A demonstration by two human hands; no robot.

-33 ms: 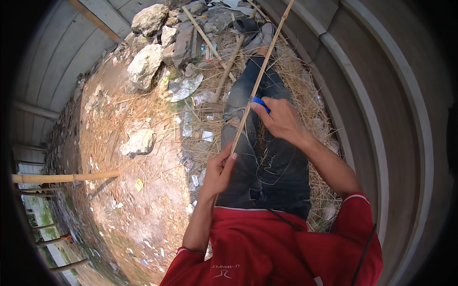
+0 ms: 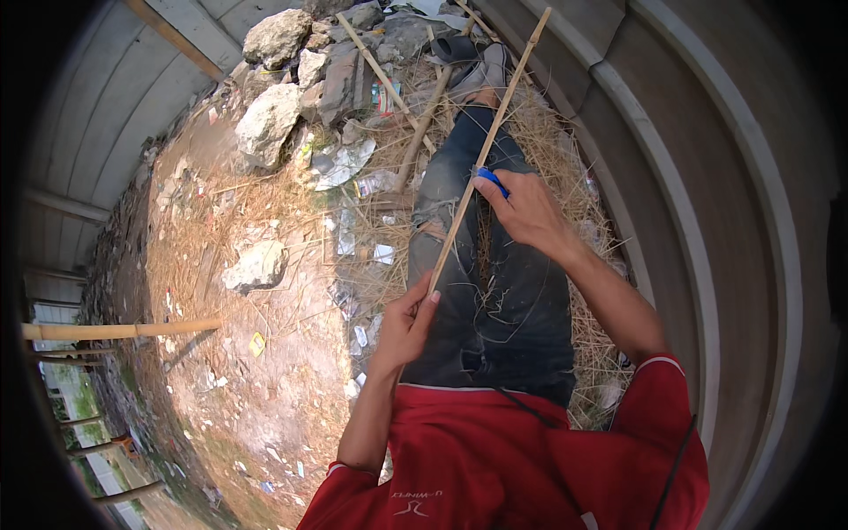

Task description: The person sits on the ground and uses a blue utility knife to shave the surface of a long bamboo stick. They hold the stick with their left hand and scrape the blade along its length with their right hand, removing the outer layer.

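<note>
A long, thin bamboo strip [image 2: 456, 223] slants across my lap from lower left to upper right, over my outstretched legs in torn dark jeans [image 2: 521, 300]. My left hand [image 2: 406, 327] is closed on its near end, with the thumb along the side. Further up the strip, my right hand [image 2: 530, 208] grips a small blue-handled knife [image 2: 492, 181] against it. The fingers and the strip hide most of its blade. Several pale, curly shavings [image 2: 496, 300] lie on the jeans between my thighs.
Straw and litter cover the ground around my legs. Rough rocks [image 2: 269, 124] and loose sticks [image 2: 380, 72] lie ahead to the left, with one stone [image 2: 256, 267] closer. A bamboo pole [image 2: 124, 329] stands out at left. Corrugated sheeting [image 2: 680, 150] rises close on my right.
My right hand and the knife have shifted slightly up and to the right. The strip's far end has swung right, and its tip now shows. My left hand has barely moved.
</note>
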